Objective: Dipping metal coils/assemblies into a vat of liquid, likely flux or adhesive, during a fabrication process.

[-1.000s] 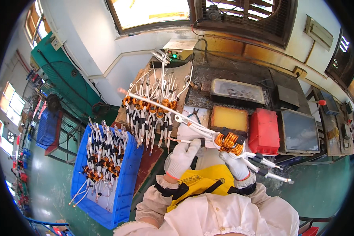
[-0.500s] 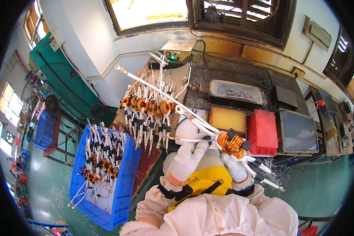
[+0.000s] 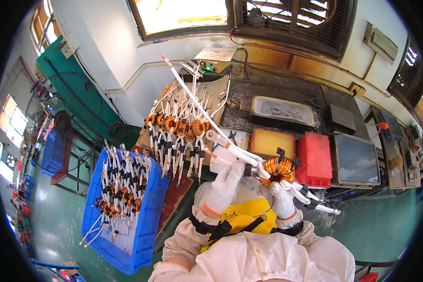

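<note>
A copper-wound ring coil (image 3: 287, 165) with thick white leads is held up in front of my waist. My right hand (image 3: 284, 202), in a white knitted glove, grips the coil and leads from below. My left hand (image 3: 224, 187), gloved too, closes around the white leads (image 3: 237, 152) beside a black sleeve; its fingertips are partly hidden. Long leads with ring lugs stretch up and left over the bench, and other leads with black sleeves stick out to the lower right past my right hand.
Many similar coils (image 3: 183, 127) lie along the bench's left end. A blue crate (image 3: 148, 225) at left holds more. Ahead are a yellow-filled tray (image 3: 272, 142), a metal-framed solder-like pot (image 3: 283, 112), a red box (image 3: 314, 160), a dark-topped tray (image 3: 357, 158) and a green-lit control box (image 3: 214, 65).
The coil has turned, so its central hole now faces me. Its long leads have swung steeper and rightward. My left hand has shifted slightly right, closer to the coil.
</note>
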`<action>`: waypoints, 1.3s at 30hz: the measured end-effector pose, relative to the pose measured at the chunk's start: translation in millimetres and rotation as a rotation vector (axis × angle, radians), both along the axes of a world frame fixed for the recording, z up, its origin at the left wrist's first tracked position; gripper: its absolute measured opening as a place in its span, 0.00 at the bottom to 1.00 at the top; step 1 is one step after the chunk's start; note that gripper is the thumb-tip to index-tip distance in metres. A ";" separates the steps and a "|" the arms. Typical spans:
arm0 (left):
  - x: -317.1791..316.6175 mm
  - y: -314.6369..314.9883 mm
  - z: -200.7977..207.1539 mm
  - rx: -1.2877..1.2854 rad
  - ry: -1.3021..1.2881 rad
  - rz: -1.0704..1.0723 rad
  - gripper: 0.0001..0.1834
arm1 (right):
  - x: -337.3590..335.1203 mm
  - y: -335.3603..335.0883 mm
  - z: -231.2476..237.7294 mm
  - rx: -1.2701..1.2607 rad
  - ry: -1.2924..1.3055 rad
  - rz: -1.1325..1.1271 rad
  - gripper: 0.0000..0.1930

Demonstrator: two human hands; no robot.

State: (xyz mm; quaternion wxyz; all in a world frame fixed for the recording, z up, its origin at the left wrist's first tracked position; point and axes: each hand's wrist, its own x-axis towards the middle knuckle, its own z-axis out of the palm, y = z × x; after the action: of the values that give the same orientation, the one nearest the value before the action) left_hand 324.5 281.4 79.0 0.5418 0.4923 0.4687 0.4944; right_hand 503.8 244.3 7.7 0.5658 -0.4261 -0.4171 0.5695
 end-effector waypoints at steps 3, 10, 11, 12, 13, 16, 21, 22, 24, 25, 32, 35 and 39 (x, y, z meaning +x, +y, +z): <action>3.2 0.7 -3.4 -0.242 -0.422 -0.049 0.21 | -0.3 -0.6 5.3 0.145 -0.169 -0.077 0.10; -4.2 6.4 9.6 -0.204 -0.220 -0.076 0.18 | 17.1 -1.5 1.6 0.037 0.270 0.089 0.19; -5.5 9.0 8.9 -0.165 -0.552 -0.058 0.16 | 12.9 -1.2 12.7 0.038 0.272 0.088 0.19; -12.4 12.1 13.5 -0.149 -0.681 -0.062 0.11 | 4.0 -1.4 33.7 0.052 0.222 0.007 0.15; -18.1 16.3 10.4 -0.149 -0.679 -0.057 0.11 | -1.3 -1.2 44.4 0.066 0.172 -0.073 0.13; -22.9 24.6 11.1 -0.127 -0.772 -0.019 0.06 | 13.0 -4.0 19.2 0.001 0.121 -0.092 0.11; -19.3 33.3 0.9 -0.115 -0.915 -0.004 0.06 | 4.9 -10.1 46.6 -0.076 -0.073 -0.040 0.11; -19.3 33.1 -0.3 -0.117 -0.970 -0.004 0.06 | 3.9 -10.6 43.6 -0.059 -0.105 -0.063 0.12; -20.9 30.2 1.7 -0.126 -0.912 -0.002 0.07 | 1.6 -11.8 48.9 -0.050 -0.109 -0.096 0.13; -22.6 29.0 3.4 -0.134 -0.856 0.005 0.08 | 2.6 -13.0 52.6 -0.049 -0.108 -0.098 0.13; -54.3 42.5 0.5 -0.011 -0.337 0.097 0.17 | 20.1 -14.1 44.1 -0.122 -0.070 -0.153 0.12; -68.2 58.7 -7.7 -0.029 -0.328 0.101 0.17 | 14.8 -9.7 63.0 -0.013 -0.068 -0.087 0.08; -73.4 68.4 -11.1 -0.053 -0.325 0.054 0.14 | 30.9 -9.0 29.5 0.054 0.039 0.105 0.20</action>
State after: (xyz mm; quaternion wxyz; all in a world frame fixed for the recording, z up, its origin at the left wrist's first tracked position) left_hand 251.1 349.7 67.9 0.6097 0.3787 0.4010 0.5693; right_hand 534.7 235.3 37.2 0.5544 -0.3769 -0.4432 0.5951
